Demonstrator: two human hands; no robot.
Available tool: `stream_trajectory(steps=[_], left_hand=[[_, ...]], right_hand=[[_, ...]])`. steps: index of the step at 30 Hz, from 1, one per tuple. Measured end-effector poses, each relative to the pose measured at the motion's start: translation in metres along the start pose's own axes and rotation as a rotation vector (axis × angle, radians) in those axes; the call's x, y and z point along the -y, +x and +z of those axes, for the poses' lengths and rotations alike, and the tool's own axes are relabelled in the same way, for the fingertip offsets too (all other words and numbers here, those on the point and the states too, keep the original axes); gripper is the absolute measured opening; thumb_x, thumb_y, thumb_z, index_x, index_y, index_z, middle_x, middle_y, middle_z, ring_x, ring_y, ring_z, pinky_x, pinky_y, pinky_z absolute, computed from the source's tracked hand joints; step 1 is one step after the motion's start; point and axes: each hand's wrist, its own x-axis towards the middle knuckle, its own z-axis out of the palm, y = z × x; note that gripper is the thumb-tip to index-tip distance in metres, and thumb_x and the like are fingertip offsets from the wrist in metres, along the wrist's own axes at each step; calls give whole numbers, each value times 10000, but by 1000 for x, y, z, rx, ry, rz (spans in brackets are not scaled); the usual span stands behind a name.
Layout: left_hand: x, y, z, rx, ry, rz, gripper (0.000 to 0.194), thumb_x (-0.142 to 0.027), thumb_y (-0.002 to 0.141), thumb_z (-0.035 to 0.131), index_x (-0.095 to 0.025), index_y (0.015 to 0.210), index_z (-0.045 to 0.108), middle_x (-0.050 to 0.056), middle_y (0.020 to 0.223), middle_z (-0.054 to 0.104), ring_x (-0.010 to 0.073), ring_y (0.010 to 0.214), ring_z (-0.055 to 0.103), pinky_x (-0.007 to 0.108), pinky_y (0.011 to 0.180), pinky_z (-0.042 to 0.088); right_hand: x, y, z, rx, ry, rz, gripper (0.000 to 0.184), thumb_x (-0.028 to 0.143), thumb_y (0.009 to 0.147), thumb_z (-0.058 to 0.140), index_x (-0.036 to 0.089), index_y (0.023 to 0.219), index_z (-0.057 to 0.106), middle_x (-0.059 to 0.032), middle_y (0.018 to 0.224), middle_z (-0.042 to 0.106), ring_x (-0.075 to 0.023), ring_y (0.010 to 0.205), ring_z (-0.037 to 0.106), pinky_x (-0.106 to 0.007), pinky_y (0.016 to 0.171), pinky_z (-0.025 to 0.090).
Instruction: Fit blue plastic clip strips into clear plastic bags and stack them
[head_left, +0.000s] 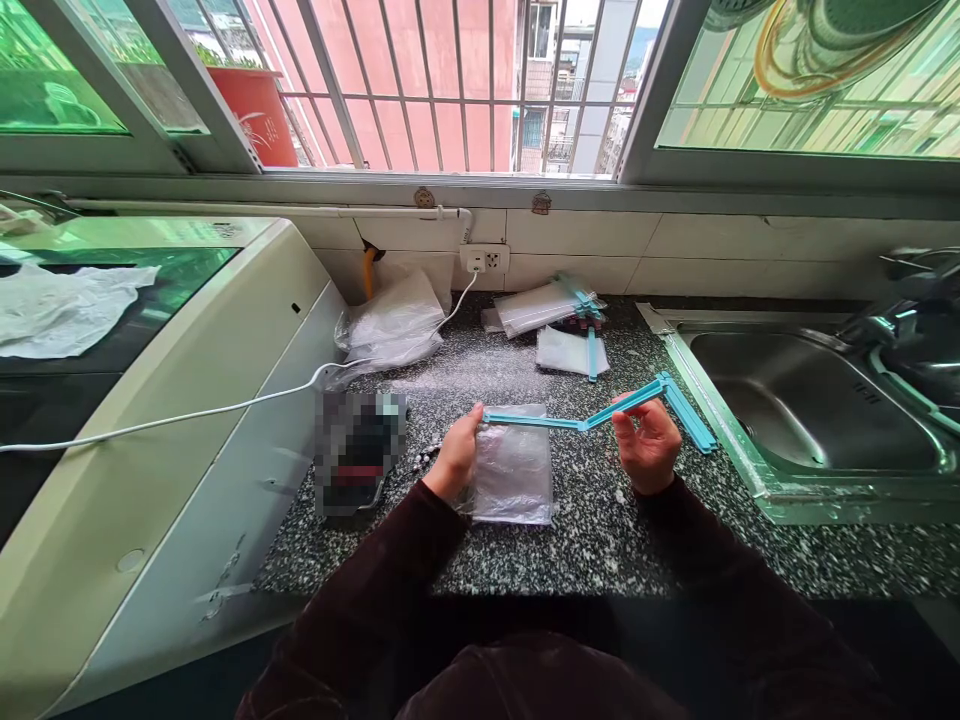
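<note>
Plastic bag [516, 478], flat, clip [534, 421] in left hand [456, 456], right hand [648, 446]

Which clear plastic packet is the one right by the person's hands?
Find the speckled counter left of the steel sink. On its near part, by the left hand, is a squarish clear packet. Unlike the packets near the wall, it sits just below the zigzag blue strip.

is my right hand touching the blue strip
Touching: the head view shows the right hand with its fingertips against the blue strip, between two of its bends.
</note>
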Motion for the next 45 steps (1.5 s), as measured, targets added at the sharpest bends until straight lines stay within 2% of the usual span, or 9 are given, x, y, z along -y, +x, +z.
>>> stream_trajectory(steps=[7,16,27,39,45], left_hand=[[-4,-1,1,17,-48,14,344,-479,585,700,-162,610,571,-27,506,573,111,452,497,242,494,388],[-7,2,-3,16,-73,-27,354,-493,618,672,-154,632,572,-19,502,581,119,438,514,249,485,398],[-13,1,-1,-100,-140,20,235,-359,704,632,-146,617,586,-29,520,576,95,437,498,224,495,411],[-11,5,-3,-129,-106,27,213,-356,722,601,-159,641,582,-37,549,577,95,468,497,222,517,408],[-4,10,-6,-124,-82,81,218,-366,714,611,-151,677,610,-18,596,609,107,520,531,222,554,429]], right_hand=[[-4,-2,-1,-37,121,93,79,266,817,551,198,831,590,-48,829,632,-181,757,594,-346,666,499],[-8,-4,3,-94,310,214,105,280,812,566,187,850,598,-29,812,600,-123,641,554,-272,590,464],[-15,-6,8,-150,443,305,113,302,806,570,196,818,605,-7,802,586,-89,563,494,-243,519,429],[-23,-9,8,-103,376,336,134,322,796,579,196,832,604,-14,777,586,-97,572,495,-234,505,432],[-17,-10,6,88,254,271,162,338,807,560,198,884,590,-40,826,601,-128,649,547,-263,565,476]])
